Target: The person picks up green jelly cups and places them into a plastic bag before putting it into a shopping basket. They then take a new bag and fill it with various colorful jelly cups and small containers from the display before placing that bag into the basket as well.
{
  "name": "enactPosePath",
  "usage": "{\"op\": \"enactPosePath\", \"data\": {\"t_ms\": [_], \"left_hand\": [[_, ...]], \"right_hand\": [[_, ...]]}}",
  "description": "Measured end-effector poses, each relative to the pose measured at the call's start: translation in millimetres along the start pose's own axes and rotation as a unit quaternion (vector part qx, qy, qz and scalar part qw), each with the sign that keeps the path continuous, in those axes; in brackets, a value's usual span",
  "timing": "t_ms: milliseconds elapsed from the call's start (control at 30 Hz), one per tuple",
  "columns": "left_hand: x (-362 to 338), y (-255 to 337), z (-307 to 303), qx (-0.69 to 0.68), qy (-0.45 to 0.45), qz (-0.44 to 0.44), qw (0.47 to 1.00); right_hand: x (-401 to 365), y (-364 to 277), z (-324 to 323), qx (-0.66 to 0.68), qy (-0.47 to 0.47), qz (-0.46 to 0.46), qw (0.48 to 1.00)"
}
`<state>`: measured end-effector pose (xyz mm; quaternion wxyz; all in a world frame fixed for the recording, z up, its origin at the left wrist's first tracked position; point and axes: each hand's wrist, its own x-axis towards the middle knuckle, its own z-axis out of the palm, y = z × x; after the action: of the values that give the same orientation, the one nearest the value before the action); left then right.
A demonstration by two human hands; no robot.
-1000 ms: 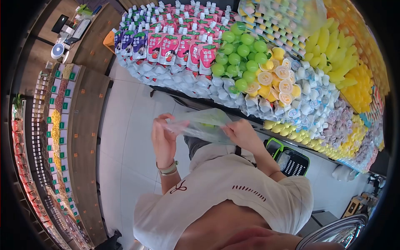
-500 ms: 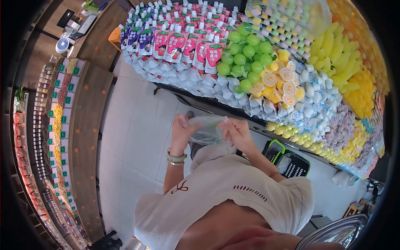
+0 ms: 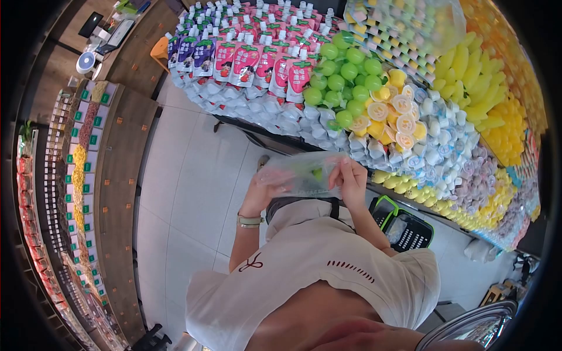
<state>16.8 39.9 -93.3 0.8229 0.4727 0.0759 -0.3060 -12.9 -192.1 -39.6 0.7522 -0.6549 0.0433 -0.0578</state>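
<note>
Stretched sideways between my hands, in front of my waist, is a clear plastic bag with a green print. My left hand holds its left end; the fingers show only hazily through the film. At the right end, my right hand pinches the film between thumb and fingers. Beyond the bag, on the display, are green ball-shaped packs, yellow jelly cups and pink spout pouches.
A black basket with a green rim stands on the floor to my right. Candy piles fill the display ahead. Along the left runs a wooden shelf unit with goods. An orange stool is at the far left of the display.
My hands have moved farther apart, the right one outward to the right. The bag is now spread wider, and its film covers the left fingers.
</note>
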Motion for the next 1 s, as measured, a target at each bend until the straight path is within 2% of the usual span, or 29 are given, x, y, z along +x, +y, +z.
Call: {"op": "enactPosePath", "data": {"t_ms": [67, 200, 267, 300, 400, 467, 567, 700, 800, 867, 933, 1000], "left_hand": [[4.9, 6.7, 5.1, -0.190, -0.026, 0.062, 0.979], [6.2, 1.4, 15.8, -0.311, 0.051, 0.060, 0.947], [9.8, -5.3, 10.5, -0.367, 0.057, 0.039, 0.928], [8.5, -3.6, 9.3, -0.336, 0.031, 0.019, 0.941], [2.1, 11.4, 6.0, -0.201, -0.050, -0.033, 0.978], [-4.4, 23.2, 10.1, -0.064, -0.104, -0.062, 0.991], [-13.7, 38.9, 16.6, 0.158, -0.047, -0.031, 0.986], [-14.1, 41.5, 17.5, 0.108, -0.027, -0.059, 0.992], [-10.4, 26.5, 18.6, 0.048, -0.062, -0.055, 0.995], [-10.8, 14.8, 25.5, 0.000, -0.100, -0.055, 0.994], [-13.0, 14.3, 34.3, 0.033, -0.127, -0.052, 0.990], [-15.6, 14.5, 39.4, 0.042, -0.146, -0.051, 0.987]], "right_hand": [[-1.0, -5.3, -5.3, -0.010, -0.007, 0.028, 1.000], [-4.5, -21.2, -8.5, -0.022, -0.008, 0.124, 0.992], [-5.0, -7.3, -15.3, 0.014, 0.007, 0.109, 0.994], [-4.8, -0.9, -16.6, 0.032, 0.015, 0.102, 0.994], [-2.1, 8.3, -12.3, 0.071, 0.120, 0.061, 0.988], [1.4, 4.2, -10.1, 0.061, 0.116, 0.062, 0.989], [9.1, -6.1, -15.8, 0.007, 0.089, 0.075, 0.993], [22.1, -12.3, -28.8, -0.068, -0.022, 0.083, 0.994], [35.5, -27.3, -38.8, -0.039, 0.010, 0.053, 0.998], [59.5, -29.7, -46.5, -0.141, 0.130, -0.103, 0.976], [93.8, -45.5, -63.3, -0.304, 0.200, -0.158, 0.918], [141.1, -34.6, -90.9, -0.465, 0.230, -0.270, 0.811]]}}
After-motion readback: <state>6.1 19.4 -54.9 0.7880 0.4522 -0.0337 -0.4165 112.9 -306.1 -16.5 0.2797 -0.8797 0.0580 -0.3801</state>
